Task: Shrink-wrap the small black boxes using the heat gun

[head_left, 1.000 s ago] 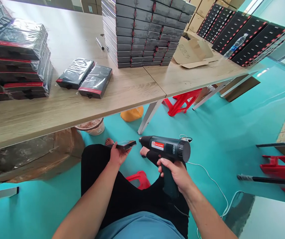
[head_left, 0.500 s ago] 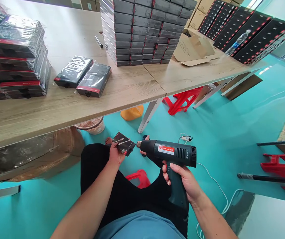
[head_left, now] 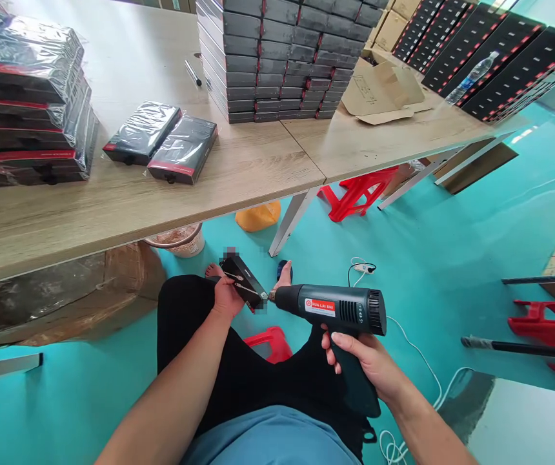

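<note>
My left hand (head_left: pixel 226 298) holds a small black box (head_left: pixel 243 282) wrapped in clear film, tilted on edge above my lap. My right hand (head_left: pixel 364 361) grips the handle of a dark green heat gun (head_left: pixel 335 309) with a red label. Its nozzle points left and sits almost against the box's lower right corner. Two wrapped black boxes (head_left: pixel 161 143) lie side by side on the wooden table (head_left: pixel 258 174) in front of me.
A pile of wrapped boxes (head_left: pixel 26 103) stands at the table's left, a tall stack of black boxes (head_left: pixel 287 58) at the back, with a cardboard carton (head_left: pixel 379 93) and a water bottle (head_left: pixel 471 77) beyond. Red stools (head_left: pixel 355 194), a bucket (head_left: pixel 181 240) and the gun's white cord (head_left: pixel 423 361) are on the teal floor.
My left hand has turned the box from lying flat to standing on edge. The heat gun has dropped slightly and its nozzle has closed in on the box.
</note>
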`<action>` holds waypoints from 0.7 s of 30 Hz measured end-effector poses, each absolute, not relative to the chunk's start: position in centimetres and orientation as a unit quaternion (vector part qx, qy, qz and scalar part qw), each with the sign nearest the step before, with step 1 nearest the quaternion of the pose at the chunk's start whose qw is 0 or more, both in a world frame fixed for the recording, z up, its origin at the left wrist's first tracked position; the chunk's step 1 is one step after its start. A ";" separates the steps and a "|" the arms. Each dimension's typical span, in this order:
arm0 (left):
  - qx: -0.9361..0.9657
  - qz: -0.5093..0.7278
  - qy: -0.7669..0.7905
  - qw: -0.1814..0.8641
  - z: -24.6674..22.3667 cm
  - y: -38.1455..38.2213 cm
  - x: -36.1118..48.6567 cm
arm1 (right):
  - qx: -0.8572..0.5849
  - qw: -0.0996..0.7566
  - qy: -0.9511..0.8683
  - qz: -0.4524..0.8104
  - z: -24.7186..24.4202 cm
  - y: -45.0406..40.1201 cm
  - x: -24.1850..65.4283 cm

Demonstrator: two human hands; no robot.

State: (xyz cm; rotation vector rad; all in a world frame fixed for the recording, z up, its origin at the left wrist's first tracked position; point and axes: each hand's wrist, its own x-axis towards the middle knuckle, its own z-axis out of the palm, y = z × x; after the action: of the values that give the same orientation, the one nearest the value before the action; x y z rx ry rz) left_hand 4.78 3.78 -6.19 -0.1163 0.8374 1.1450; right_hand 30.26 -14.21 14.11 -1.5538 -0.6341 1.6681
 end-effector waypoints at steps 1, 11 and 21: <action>-0.046 0.515 0.385 0.764 -6.2 3.8 4.7 | -0.610 0.380 -0.255 0.647 14.0 -14.3 30.1; -0.027 0.464 0.413 0.783 -4.6 3.4 5.1 | -0.591 0.402 -0.262 0.649 13.4 -13.8 28.5; 0.023 0.436 0.418 0.797 -4.1 2.8 5.9 | -0.591 0.420 -0.242 0.645 13.6 -12.0 28.5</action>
State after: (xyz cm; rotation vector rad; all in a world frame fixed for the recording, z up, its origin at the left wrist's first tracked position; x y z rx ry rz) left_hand 5.90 2.81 -4.09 0.0504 0.8979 0.9363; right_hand 28.45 -11.99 13.63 -1.4807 -0.6062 1.6171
